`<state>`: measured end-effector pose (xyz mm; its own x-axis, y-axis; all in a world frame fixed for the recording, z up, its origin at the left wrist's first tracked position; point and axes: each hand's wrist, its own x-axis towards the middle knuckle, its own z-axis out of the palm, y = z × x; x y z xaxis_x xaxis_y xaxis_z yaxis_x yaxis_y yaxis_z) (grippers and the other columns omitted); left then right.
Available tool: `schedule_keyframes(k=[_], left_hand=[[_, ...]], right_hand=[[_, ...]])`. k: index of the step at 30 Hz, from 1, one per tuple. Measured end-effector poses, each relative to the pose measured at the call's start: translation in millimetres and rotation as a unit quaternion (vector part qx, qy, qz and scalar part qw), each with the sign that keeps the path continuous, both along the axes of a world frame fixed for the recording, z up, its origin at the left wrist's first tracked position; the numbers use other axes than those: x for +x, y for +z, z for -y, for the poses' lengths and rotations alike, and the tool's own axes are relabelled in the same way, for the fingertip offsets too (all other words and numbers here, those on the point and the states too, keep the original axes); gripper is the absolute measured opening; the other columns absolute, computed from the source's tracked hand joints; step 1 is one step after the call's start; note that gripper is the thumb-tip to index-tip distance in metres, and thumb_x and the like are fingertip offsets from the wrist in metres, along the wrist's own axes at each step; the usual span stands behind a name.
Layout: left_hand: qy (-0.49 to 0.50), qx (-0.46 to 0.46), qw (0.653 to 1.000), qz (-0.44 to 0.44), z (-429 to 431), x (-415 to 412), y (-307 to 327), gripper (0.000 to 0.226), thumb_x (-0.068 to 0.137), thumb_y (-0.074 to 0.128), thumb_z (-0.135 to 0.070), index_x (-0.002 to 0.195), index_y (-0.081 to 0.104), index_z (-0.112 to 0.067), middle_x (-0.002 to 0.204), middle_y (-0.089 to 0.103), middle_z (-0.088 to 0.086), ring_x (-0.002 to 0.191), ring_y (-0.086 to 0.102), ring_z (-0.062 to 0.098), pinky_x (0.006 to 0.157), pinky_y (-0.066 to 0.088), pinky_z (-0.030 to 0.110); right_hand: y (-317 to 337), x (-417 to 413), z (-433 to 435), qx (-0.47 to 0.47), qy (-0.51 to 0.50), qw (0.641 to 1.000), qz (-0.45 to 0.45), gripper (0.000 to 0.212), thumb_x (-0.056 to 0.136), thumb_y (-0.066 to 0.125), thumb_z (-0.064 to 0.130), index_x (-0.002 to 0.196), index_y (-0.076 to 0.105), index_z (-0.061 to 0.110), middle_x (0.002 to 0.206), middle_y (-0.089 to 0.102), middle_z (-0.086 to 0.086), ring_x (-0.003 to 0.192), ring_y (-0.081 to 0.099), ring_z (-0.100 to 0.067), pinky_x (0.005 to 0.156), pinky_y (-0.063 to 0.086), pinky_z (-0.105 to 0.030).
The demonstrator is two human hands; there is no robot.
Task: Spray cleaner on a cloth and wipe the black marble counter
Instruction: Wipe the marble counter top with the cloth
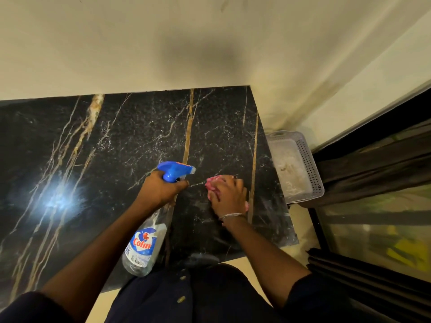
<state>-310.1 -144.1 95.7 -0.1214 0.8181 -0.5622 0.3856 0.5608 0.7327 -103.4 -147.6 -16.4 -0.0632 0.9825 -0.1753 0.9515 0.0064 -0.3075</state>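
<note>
My left hand (161, 188) grips the neck of a clear spray bottle (145, 245) with a blue trigger head (175, 170); the nozzle points right, toward the cloth. My right hand (229, 197) holds a bunched pink cloth (212, 183) on the black marble counter (105, 148), near its right end. The cloth shows only at the fingertips and beside the wrist; the hand hides the remainder. The counter has gold and white veins and a bright light glare at the left.
A cream wall (163, 43) runs along the counter's far edge. A grey perforated plastic basket (312, 169) sits on the floor just past the counter's right end. Dark window frames and glass (373, 206) fill the right side. My dark clothing (198, 297) meets the counter's near edge.
</note>
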Motion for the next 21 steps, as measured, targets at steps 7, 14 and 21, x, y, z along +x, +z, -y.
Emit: schedule_keyframes(k=[7,14,21], left_hand=[[0.014,-0.002,1.0,-0.001,5.4,-19.3,0.7,0.016,0.081,0.074,-0.018,0.09,0.066,-0.008,0.083,0.073,0.014,0.077,0.072,0.03,0.072,0.06,0.038],[-0.033,-0.023,0.999,0.019,3.0,-39.3,-2.0,0.027,0.085,0.072,-0.023,0.107,0.063,-0.009,0.1,0.07,0.012,0.092,0.069,0.025,0.076,0.056,0.032],[-0.051,-0.01,0.998,0.022,3.0,-53.0,-2.1,0.026,0.085,0.072,-0.023,0.106,0.063,-0.011,0.098,0.069,0.008,0.091,0.068,0.023,0.082,0.056,0.037]], right_hand=[[3.2,-70.7,30.2,-0.005,0.18,0.984,0.003,0.039,0.082,0.064,0.037,0.121,0.06,0.029,0.13,0.05,0.0,0.112,0.045,-0.028,0.087,0.044,-0.046],[3.8,15.5,21.7,-0.012,0.051,0.993,0.102,0.038,0.085,0.06,0.032,0.122,0.058,0.041,0.138,0.046,0.004,0.111,0.044,-0.024,0.087,0.042,-0.038],[17.7,91.7,-4.6,-0.018,-0.19,0.98,0.062,0.027,0.085,0.063,0.019,0.109,0.068,0.031,0.124,0.054,0.001,0.105,0.045,-0.032,0.086,0.045,-0.046]])
